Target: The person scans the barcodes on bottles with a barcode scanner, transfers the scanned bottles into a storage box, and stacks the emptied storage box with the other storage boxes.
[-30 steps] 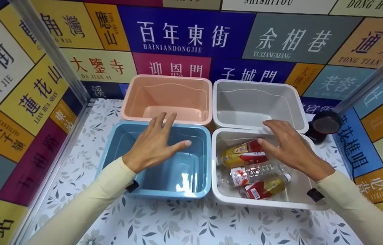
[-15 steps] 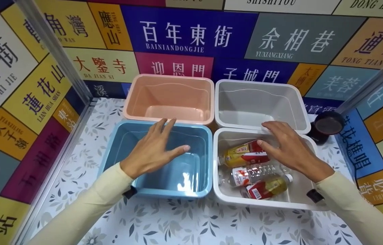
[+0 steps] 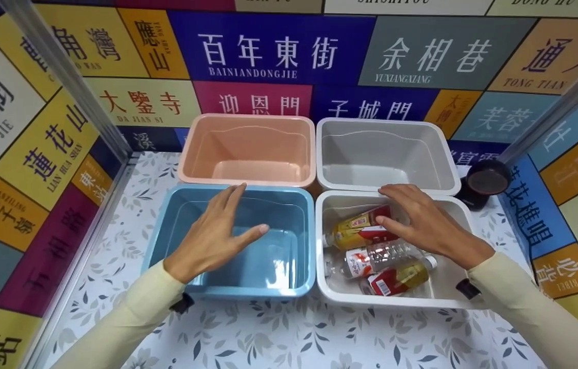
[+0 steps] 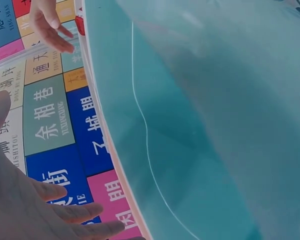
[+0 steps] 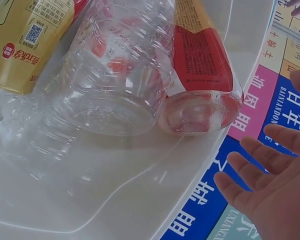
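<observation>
Currently, the left hand [image 3: 206, 243] hangs over the blue bin [image 3: 247, 291] at near left, its grip spread loosely, thumb apart from the fingers. The right hand [image 3: 430, 223] hangs over the near-right white bin [image 3: 396, 299], near the far drink bottle [image 3: 358, 229], its grip likewise spread. Inside that bin, a clear bottle [image 3: 383, 260] lies between the far drink bottle and the near drink bottle [image 3: 399, 280]. At the far side stand a pink bin [image 3: 250, 180], left, and a grey bin [image 3: 383, 124], right
</observation>
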A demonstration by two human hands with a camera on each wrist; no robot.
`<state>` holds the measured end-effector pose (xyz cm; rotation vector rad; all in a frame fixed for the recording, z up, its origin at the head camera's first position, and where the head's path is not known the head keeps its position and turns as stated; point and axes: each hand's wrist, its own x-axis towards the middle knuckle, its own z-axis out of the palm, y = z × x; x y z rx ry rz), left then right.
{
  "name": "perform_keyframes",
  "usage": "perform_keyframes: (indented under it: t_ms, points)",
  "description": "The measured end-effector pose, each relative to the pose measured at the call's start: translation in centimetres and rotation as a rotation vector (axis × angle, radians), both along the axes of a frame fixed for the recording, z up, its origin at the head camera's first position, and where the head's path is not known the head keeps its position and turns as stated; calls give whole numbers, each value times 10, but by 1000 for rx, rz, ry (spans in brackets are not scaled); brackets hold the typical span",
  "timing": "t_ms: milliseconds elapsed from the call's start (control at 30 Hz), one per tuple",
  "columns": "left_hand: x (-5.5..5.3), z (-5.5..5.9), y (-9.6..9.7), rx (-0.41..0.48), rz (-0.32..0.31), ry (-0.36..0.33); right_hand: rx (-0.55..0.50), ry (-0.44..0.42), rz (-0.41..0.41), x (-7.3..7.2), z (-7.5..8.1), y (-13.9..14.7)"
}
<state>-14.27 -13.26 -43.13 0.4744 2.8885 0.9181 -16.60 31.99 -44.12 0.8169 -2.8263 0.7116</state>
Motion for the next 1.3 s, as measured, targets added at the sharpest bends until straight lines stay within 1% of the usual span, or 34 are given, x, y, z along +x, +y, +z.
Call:
perform_keyframes:
  t_ms: [167,267,633,767,1033,1167,1300]
  points:
    - [4,-3,-8,8,10,16,21,14,21,0,-1,-2]
    - [6,-5,-13,8,17,12,24,19,26,1,-2,-2]
    - [15,-9,-29,11,25,19,5,28,38,1,-2,0]
    - [20,-10,-34,24,34,3,6,36,52,0,-2,-1]
    - [26,-10,-41,49,33,-12,8,8,48,0,-3,-2]
    - [29,-12,-45,73,27,-13,10,14,50,1,-3,-3]
    - [32,-13,-49,99,26,1,11,9,50,1,-3,-3]
